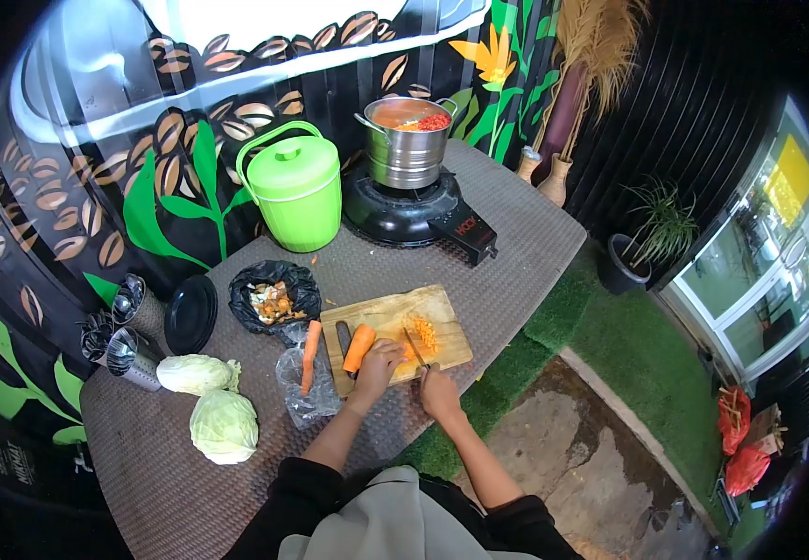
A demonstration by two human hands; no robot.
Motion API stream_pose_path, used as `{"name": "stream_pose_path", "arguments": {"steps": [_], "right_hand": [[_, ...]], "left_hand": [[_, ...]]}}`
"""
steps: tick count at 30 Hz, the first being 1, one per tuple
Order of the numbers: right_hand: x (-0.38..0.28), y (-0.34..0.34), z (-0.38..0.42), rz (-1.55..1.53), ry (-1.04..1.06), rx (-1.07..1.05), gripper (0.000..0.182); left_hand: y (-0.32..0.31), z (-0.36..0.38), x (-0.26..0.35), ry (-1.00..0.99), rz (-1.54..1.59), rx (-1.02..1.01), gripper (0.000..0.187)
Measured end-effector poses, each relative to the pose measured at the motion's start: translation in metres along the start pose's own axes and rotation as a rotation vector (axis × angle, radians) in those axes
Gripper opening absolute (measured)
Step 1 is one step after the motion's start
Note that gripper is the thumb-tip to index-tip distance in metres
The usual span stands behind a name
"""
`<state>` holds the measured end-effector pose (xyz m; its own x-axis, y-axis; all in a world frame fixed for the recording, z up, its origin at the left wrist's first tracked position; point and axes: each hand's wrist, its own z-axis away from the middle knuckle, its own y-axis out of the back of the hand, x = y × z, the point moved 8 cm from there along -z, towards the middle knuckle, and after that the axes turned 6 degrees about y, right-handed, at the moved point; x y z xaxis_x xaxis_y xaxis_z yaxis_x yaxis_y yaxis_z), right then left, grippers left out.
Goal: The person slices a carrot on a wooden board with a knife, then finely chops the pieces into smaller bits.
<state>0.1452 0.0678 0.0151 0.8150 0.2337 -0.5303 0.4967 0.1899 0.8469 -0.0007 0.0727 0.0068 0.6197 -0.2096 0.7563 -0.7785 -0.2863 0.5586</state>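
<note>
On the wooden cutting board (453, 347), my right hand (440, 392) is closed round the handle of a knife (415, 346), its blade pointing away from me. My left hand (383, 362) rests just left of the blade, fingers bent and pressed on orange carrot pieces, partly hidden beneath them. Diced carrot (425, 338) lies right of the blade. A thick peeled carrot (358, 348) and a dark-handled tool (344, 336) lie at the board's left side. Another long carrot (310, 357) lies off the board on a clear plastic bag (296, 385).
A steel pot (408, 154) with red and orange contents stands on a black stove (395, 213). Beside it is a green lidded bucket (294, 194). Leftward are a black bag of peelings (274, 300), cabbages (224, 427), black plates (191, 315) and utensil holders (133, 358).
</note>
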Motion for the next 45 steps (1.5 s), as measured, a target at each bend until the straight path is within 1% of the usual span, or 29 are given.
{"name": "stream_pose_path", "arguments": {"steps": [2, 6, 8, 9, 10, 12, 13, 15, 16, 19, 20, 22, 24, 26, 28, 30, 34, 36, 37, 39, 41, 43, 45], "right_hand": [[-0.001, 0.001, -0.006, 0.035, 0.022, -0.043, 0.035], [-0.001, -0.01, -0.006, 0.045, 0.071, 0.001, 0.036], [-0.004, -0.015, 0.004, 0.062, -0.087, 0.014, 0.033], [-0.006, -0.016, 0.001, 0.085, -0.089, 0.013, 0.033], [-0.005, -0.016, -0.007, 0.088, -0.084, 0.014, 0.033], [-0.007, -0.012, -0.024, 0.05, 0.028, 0.018, 0.033], [-0.001, -0.008, -0.032, 0.052, 0.025, 0.02, 0.033], [-0.001, -0.015, -0.042, 0.108, 0.086, -0.174, 0.035], [-0.005, -0.016, -0.037, 0.11, 0.088, -0.174, 0.035], [-0.006, -0.019, -0.008, -0.007, -0.153, -0.035, 0.039], [-0.008, -0.02, -0.01, -0.004, -0.153, -0.034, 0.039], [-0.006, -0.027, -0.018, -0.003, -0.142, -0.059, 0.039], [0.005, -0.027, -0.035, -0.02, -0.112, -0.071, 0.04], [0.005, -0.026, -0.044, 0.024, -0.005, -0.186, 0.041], [-0.003, -0.021, -0.033, 0.036, -0.006, -0.198, 0.042], [-0.008, -0.017, -0.016, 0.013, -0.091, -0.076, 0.041], [-0.01, -0.023, -0.012, 0.017, -0.174, -0.018, 0.041], [-0.007, -0.021, -0.03, -0.011, -0.034, -0.079, 0.041], [-0.004, -0.023, -0.039, -0.02, -0.013, -0.178, 0.04], [-0.003, -0.015, -0.035, -0.007, -0.003, -0.199, 0.04], [-0.011, -0.02, -0.026, 0.005, 0.007, -0.224, 0.041], [-0.011, -0.017, -0.009, -0.005, -0.109, 0.044, 0.041], [-0.013, -0.018, -0.011, -0.016, -0.143, 0.008, 0.04]], "left_hand": [[0.0, 0.001, 0.0, 0.021, 0.024, 0.011, 0.022], [0.001, 0.004, 0.0, 0.037, 0.037, 0.033, 0.021], [-0.001, 0.006, -0.004, 0.045, 0.041, 0.013, 0.022], [-0.001, 0.004, -0.003, 0.054, 0.049, -0.011, 0.023], [0.0, 0.001, -0.002, 0.054, 0.049, -0.005, 0.023], [0.001, 0.005, 0.003, 0.032, 0.008, 0.014, 0.022], [0.002, 0.005, 0.005, 0.031, 0.01, 0.012, 0.022], [0.002, 0.006, 0.004, 0.026, 0.039, 0.013, 0.022], [0.001, 0.006, 0.001, 0.027, 0.039, 0.016, 0.022], [-0.001, 0.004, -0.006, 0.05, 0.082, 0.006, 0.023], [-0.002, 0.004, -0.006, 0.054, 0.104, 0.009, 0.023], [-0.001, 0.005, -0.003, 0.058, 0.128, 0.006, 0.022], [0.005, 0.006, 0.008, -0.02, 0.004, 0.041, 0.022], [0.006, 0.005, 0.011, -0.026, -0.001, 0.035, 0.021], [0.007, 0.005, 0.011, -0.026, -0.008, 0.035, 0.021], [0.006, 0.005, 0.007, -0.001, 0.024, 0.038, 0.02], [0.006, 0.003, 0.005, 0.003, 0.033, 0.041, 0.02], [0.008, 0.001, 0.004, 0.047, 0.085, 0.047, 0.019], [0.007, 0.0, 0.004, 0.044, 0.086, 0.045, 0.019], [0.005, -0.002, -0.008, 0.147, 0.17, 0.02, 0.019], [0.003, -0.002, -0.011, 0.121, 0.136, 0.012, 0.019], [0.002, -0.002, -0.01, 0.093, 0.104, 0.005, 0.019], [0.002, 0.001, -0.005, 0.033, 0.031, -0.013, 0.024]]}}
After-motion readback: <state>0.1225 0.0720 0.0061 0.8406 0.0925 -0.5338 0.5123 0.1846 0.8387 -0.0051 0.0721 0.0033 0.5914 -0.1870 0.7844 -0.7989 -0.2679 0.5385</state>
